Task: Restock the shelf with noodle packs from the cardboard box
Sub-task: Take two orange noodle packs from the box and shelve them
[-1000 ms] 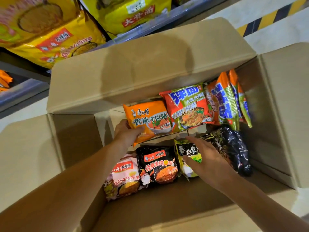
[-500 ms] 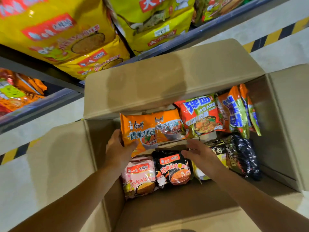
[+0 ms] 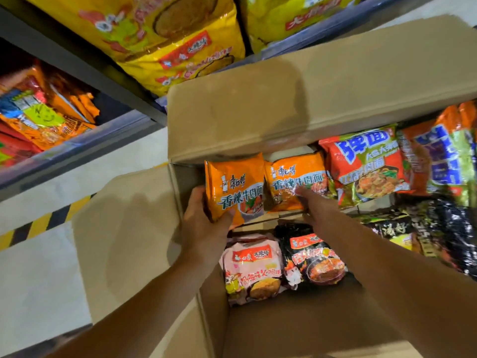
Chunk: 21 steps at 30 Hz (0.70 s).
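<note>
Orange noodle pack (image 3: pixel 233 188) stands upright at the far left corner of the cardboard box (image 3: pixel 296 104), gripped by the left hand (image 3: pixel 204 223), with the thumb on its front lower edge and the fingers behind it. The right hand (image 3: pixel 316 206) reaches to a second orange pack (image 3: pixel 294 180) just beside the first, fingertips on its front; how far it has closed I cannot tell. Pink and black packs lie nearer. Yellow bags (image 3: pixel 165 34) fill the shelf (image 3: pixel 77 60) beyond.
</note>
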Available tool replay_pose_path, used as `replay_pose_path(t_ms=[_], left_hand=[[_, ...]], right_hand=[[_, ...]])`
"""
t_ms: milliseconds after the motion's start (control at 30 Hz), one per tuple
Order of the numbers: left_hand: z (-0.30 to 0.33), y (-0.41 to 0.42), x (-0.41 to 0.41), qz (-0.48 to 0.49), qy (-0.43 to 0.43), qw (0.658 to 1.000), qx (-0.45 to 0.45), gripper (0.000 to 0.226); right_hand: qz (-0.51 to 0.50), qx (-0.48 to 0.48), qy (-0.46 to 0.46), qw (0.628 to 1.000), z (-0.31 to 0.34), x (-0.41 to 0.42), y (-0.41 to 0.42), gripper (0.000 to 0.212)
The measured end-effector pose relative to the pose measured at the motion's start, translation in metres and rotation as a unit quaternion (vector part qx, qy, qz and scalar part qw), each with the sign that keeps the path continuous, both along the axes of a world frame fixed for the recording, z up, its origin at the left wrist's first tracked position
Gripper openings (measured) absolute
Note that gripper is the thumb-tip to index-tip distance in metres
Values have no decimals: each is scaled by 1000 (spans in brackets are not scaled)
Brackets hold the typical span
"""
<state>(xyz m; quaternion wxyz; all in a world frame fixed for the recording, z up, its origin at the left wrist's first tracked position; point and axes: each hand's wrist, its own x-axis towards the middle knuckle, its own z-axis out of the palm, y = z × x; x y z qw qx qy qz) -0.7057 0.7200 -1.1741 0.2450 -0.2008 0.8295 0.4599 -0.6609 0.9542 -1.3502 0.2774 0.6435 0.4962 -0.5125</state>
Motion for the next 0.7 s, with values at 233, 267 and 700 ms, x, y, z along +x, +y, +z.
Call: replay_pose_path(t_ms=[233, 267, 700], left_hand=[[-9, -1, 1, -9, 10, 999, 33, 47], [-9, -1, 2, -10, 12, 999, 34, 47], [5, -2, 7, 24, 23, 998, 55, 46]], right_hand=[[-35, -8, 38, 999, 2, -6, -7, 98], [-47, -7, 47, 998, 7, -5, -7, 89], [-121, 4, 43, 992, 67, -13, -31, 103]])
